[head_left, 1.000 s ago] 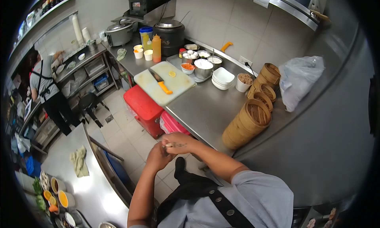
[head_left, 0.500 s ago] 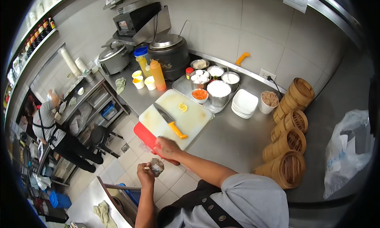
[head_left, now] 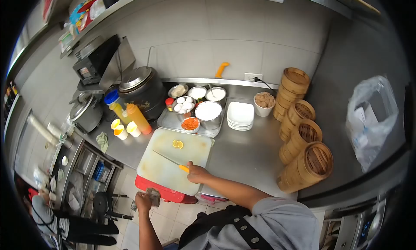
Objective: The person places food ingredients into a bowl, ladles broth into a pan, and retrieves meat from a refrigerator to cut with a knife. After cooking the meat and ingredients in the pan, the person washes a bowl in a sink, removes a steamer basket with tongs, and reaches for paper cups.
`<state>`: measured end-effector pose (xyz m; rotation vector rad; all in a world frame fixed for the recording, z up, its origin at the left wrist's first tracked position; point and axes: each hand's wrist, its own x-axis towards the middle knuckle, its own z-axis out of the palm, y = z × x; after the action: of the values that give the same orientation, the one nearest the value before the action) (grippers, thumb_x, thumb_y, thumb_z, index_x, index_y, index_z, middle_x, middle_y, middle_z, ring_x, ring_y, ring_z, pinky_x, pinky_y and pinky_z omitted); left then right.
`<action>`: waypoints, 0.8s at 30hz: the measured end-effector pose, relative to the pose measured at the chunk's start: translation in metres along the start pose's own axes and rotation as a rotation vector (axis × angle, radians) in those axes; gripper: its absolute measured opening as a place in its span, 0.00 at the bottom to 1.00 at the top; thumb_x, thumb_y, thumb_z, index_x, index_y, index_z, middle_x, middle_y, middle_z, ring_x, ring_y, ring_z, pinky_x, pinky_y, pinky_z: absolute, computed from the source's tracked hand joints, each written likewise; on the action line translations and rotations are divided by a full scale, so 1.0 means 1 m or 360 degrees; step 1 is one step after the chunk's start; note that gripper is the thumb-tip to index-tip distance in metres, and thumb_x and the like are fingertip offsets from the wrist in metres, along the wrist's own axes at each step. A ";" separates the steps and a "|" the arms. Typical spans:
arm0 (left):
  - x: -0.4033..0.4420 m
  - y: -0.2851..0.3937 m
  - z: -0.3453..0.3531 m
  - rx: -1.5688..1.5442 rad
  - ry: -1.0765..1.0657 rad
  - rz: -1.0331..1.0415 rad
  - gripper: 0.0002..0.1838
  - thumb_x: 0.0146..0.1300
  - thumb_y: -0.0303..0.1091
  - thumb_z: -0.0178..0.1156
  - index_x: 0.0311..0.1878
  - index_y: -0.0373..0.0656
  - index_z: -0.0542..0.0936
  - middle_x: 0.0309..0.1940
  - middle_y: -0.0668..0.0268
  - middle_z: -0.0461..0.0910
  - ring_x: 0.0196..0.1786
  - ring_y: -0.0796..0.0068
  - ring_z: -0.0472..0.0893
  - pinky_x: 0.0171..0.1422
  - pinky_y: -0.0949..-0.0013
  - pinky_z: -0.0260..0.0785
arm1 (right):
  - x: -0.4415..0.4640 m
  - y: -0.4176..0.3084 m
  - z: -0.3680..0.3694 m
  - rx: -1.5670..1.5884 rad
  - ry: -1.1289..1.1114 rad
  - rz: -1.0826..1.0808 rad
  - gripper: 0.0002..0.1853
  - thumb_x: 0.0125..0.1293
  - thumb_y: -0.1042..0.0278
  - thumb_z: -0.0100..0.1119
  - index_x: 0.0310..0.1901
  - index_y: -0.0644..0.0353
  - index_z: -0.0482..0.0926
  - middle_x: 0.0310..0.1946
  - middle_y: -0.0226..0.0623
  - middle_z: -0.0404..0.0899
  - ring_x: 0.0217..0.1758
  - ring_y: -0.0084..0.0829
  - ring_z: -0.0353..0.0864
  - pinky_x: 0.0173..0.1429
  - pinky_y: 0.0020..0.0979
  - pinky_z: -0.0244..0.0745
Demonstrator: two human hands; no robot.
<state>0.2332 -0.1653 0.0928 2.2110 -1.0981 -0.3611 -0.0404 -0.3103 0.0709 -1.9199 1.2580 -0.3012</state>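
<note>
Knife (head_left: 170, 160) over the cutting board (head_left: 164, 176)

Held by its orange handle (head_left: 183, 168) in the right hand (head_left: 198, 173), near lemon slices (head_left: 177, 144). Clasping a greyish bundle (head_left: 153, 196), too blurred to identify, in the left hand (head_left: 143, 202), near the board's front edge.

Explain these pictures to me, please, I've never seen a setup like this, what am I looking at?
There's no machine: these are a person's own bare hands. Every picture comes from one camera worn on their head, looking forward and down. The right hand has its grip on an orange-handled knife at the cutting board, where yellow citrus slices lie. The left hand holds a small greyish thing I can't identify. On the metal counter stand a tray of filled bowls, stacked white dishes and bamboo steamers.
</note>
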 end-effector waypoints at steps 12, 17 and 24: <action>0.110 -0.012 0.199 -0.0318 -0.0300 0.0313 0.12 0.53 0.33 0.59 0.17 0.39 0.75 0.15 0.59 0.77 0.20 0.70 0.78 0.24 0.65 0.68 | -0.051 -0.005 -0.039 0.1527 0.0438 -0.0010 0.11 0.63 0.63 0.52 0.44 0.53 0.64 0.23 0.30 0.71 0.14 0.18 0.67 0.14 0.22 0.63; 0.059 0.017 0.148 -0.1013 -0.0374 -0.0030 0.04 0.55 0.24 0.59 0.32 0.34 0.76 0.24 0.63 0.79 0.22 0.78 0.77 0.24 0.75 0.72 | -0.048 0.001 -0.012 0.0415 0.0540 0.0253 0.15 0.66 0.54 0.47 0.38 0.58 0.68 0.23 0.46 0.76 0.22 0.41 0.77 0.26 0.38 0.71; 0.045 0.013 0.126 -0.1071 -0.0398 -0.0251 0.03 0.56 0.22 0.57 0.32 0.32 0.75 0.23 0.64 0.77 0.22 0.80 0.78 0.23 0.77 0.71 | -0.038 -0.055 0.023 -0.0534 0.0130 0.0092 0.14 0.67 0.58 0.42 0.39 0.62 0.70 0.27 0.53 0.78 0.34 0.52 0.78 0.40 0.48 0.71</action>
<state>0.1908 -0.2596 0.0073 1.6726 -0.7658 -0.9447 -0.0087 -0.2565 0.1045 -2.1647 1.4904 -0.1457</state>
